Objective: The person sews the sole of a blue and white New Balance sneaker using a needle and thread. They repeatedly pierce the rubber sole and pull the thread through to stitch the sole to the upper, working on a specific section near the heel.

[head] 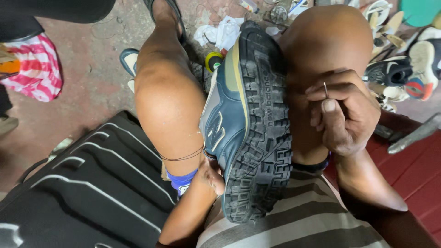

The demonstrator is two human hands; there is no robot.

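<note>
Right hand [347,115]: fingers curled shut, pinching one thin metal needle [325,89] between thumb and forefinger, resting on the right knee. Left hand [211,177]: mostly hidden beneath one blue sneaker [234,119], grip not discernible. The sneaker stands clamped between two bare knees, black treaded sole facing the right hand and just beside it. One dark thread [181,158] crosses the left leg. One black ribbed case [87,183] lies left.
</note>
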